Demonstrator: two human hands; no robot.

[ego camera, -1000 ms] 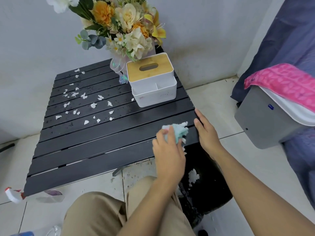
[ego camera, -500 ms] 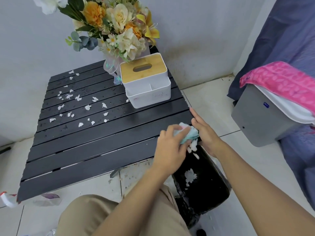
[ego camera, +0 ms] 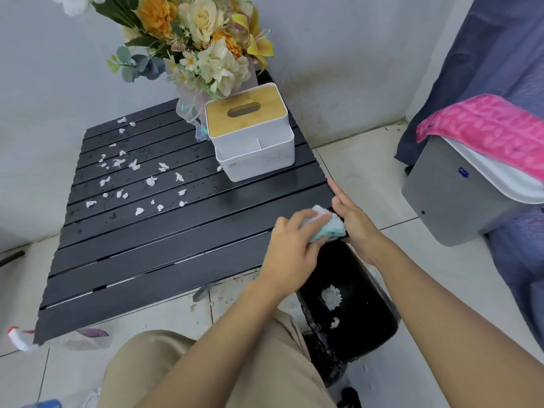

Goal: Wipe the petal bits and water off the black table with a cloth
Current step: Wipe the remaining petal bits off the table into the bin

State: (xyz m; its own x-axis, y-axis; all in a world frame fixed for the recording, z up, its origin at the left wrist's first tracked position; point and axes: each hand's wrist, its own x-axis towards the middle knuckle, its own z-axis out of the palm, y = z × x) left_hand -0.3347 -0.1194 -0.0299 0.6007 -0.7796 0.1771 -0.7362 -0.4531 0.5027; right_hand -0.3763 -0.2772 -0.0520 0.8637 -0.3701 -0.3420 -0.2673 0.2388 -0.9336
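Soft, even light, faint shadows; my moving left hand [ego camera: 290,248] blurs slightly, and the edges bow outward.

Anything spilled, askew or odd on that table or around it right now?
Yes. White petal bits and water droplets litter the far-left slats of the black table. A spray bottle lies on its side on the floor by the near-left corner. The tissue box sits upright.

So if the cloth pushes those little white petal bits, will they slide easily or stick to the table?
Probably some will stick. The petal bits look thin and flat, and water drops glisten on the black table around them, so wet ones may cling or smear. They look very light, so the cloth in the left hand should still gather them.
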